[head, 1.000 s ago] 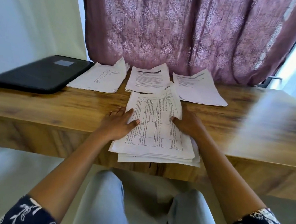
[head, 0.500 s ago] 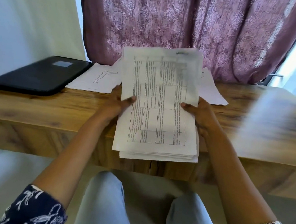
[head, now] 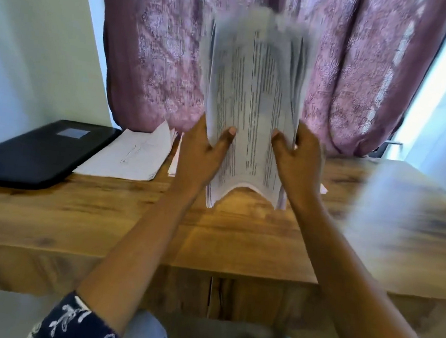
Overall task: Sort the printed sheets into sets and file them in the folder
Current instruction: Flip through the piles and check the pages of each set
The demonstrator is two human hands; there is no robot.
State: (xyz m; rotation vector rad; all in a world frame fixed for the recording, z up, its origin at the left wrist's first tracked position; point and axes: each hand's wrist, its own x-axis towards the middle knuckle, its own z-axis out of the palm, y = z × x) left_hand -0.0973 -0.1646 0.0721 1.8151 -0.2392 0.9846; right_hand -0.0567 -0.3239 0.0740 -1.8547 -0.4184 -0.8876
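and here's the stack (head: 252, 111) of printed sheets stood on end over the middle of the desk (head: 236, 241), clamped between both hands: left hand (head: 200, 153) on its left edge, right hand (head: 301, 154) on its right edge, each with the thumb laid across the printed face and the fingers curled round behind, a firm grip on both sides. long axis straight up and down, print toward the wearer, top edge blurred in front of the purple curtain (head: 159, 53). the bottom edge is bowed into an arch with its two corners down by the wood, and whether they touch it i can't tell. looks like a squaring-up tap, by my reading. progress: partway at best. one sorted pile (head: 133, 154) lies flat at the back, just beside the black folder (head: 35, 150), and a sliver of more paper (head: 174, 164) peeks out behind the left hand, so some sets exist. but this stack is thick, plenty left to deal out, and the folder lies closed with nothing filed that i can see.
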